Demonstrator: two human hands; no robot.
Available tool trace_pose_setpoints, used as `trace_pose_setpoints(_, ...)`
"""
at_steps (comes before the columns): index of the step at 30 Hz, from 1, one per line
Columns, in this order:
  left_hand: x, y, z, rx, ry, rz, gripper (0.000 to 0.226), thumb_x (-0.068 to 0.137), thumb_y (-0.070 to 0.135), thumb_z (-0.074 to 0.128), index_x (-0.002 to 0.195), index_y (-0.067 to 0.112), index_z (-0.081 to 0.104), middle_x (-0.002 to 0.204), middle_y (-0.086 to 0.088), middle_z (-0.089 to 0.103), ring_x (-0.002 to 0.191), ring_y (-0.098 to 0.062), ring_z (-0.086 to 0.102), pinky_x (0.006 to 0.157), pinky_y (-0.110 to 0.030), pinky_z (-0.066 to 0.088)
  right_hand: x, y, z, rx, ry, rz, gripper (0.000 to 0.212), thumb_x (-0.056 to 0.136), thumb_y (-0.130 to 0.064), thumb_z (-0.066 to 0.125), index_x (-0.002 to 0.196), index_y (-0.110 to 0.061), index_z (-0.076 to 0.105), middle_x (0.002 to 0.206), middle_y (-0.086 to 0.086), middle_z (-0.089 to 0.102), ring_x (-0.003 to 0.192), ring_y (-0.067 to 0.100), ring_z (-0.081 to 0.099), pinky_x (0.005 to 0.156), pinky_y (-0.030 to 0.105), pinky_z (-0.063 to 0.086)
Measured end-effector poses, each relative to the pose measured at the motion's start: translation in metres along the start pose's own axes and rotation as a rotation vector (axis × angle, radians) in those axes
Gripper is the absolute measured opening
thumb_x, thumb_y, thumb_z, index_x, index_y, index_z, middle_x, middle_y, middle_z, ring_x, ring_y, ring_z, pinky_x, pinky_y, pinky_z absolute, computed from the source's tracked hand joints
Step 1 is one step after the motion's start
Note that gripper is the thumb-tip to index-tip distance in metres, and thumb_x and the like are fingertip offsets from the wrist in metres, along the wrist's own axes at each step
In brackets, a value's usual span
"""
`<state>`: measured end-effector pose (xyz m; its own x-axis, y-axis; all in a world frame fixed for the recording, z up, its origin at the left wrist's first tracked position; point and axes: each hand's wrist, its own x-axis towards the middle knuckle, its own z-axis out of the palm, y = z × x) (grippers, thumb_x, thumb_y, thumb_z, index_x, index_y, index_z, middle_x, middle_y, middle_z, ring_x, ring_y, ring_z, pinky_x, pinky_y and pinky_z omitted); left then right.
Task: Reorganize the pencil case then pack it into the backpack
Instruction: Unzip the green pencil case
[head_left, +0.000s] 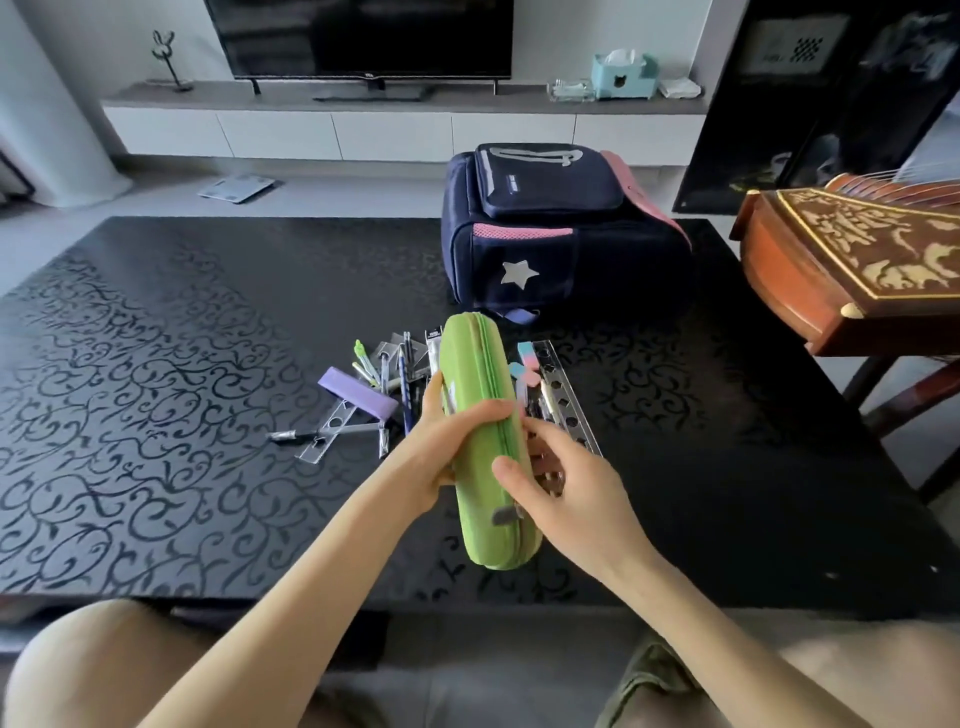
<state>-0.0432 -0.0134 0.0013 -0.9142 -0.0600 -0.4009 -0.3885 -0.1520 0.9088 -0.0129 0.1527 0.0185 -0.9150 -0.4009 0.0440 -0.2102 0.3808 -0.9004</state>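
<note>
**Both hands hold the zipped green hard-shell pencil case (475, 467) on edge, seam up, long axis pointing away from the person.**

The left hand (441, 447) has its grip wrapped round the case's middle from the left, fingers curled over the top. The right hand (566, 488) pinches the near half from the right, thumb on the shell and fingers curled on the zip side. The grey zip pull tab (506, 514) sits at the near end, just beside the right thumb, so that hand is likely the one to open it, drawing the pull away along the seam. Loose pens and clear rulers (395, 374) lie on the black patterned tabletop (182, 364) beneath the far end, not yet packed. The dark blue backpack with pink trim (561, 234) stands beyond the case, in line with it.
</note>
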Motion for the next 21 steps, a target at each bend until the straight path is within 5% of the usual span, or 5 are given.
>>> trace_pose_setpoints(2,0.0,0.0,-0.004,0.007,0.033,-0.027,0.081,0.051,0.048,0.079,0.121,0.043,0.039,0.106,-0.002,0.068,0.087,-0.021,0.07,0.067,-0.038,0.057,-0.003,-0.006,-0.006,-0.177,0.121,-0.214,0.027,0.076,-0.053,0.06,0.09,-0.03,0.061,0.076,-0.015,0.059,0.071,0.002,0.056,0.066,0.014,0.045)
trace_pose_setpoints(9,-0.001,-0.001,-0.001,0.182,-0.031,-0.085,0.109,0.043,0.059,0.078,0.133,0.054,0.016,0.112,0.003,0.062,0.09,-0.016,0.067,0.064,-0.029,0.053,-0.004,-0.018,-0.004,-0.459,-0.272,-0.439,0.023,0.076,-0.035,0.073,0.084,-0.017,0.061,0.074,-0.017,0.042,0.065,0.002,0.039,0.063,0.014,0.032)
trace_pose_setpoints(12,-0.003,-0.002,-0.006,0.177,-0.07,-0.127,0.102,0.049,0.057,0.077,0.134,0.048,0.023,0.112,-0.001,0.065,0.089,-0.018,0.068,0.064,-0.03,0.053,-0.006,-0.018,-0.006,-0.388,-0.313,-0.458,0.014,0.081,-0.025,0.07,0.084,-0.013,0.063,0.077,-0.015,0.047,0.063,0.001,0.044,0.063,0.012,0.034)
trace_pose_setpoints(17,-0.011,-0.004,-0.004,0.037,-0.22,-0.129,0.072,0.054,0.05,0.079,0.117,0.027,0.055,0.1,-0.009,0.066,0.087,-0.027,0.065,0.088,-0.049,0.052,0.002,-0.015,-0.01,0.009,-0.016,-0.256,0.008,0.083,-0.025,0.069,0.08,-0.019,0.065,0.072,-0.01,0.065,0.07,0.006,0.06,0.065,0.019,0.05)
trace_pose_setpoints(21,-0.016,-0.01,0.001,-0.129,-0.342,-0.165,0.072,0.059,0.052,0.078,0.116,0.012,0.061,0.096,-0.011,0.07,0.084,-0.025,0.067,0.079,-0.039,0.054,0.02,-0.009,0.003,0.163,0.225,-0.106,0.011,0.086,-0.026,0.065,0.08,-0.017,0.063,0.076,-0.003,0.064,0.073,0.012,0.059,0.069,0.029,0.05)
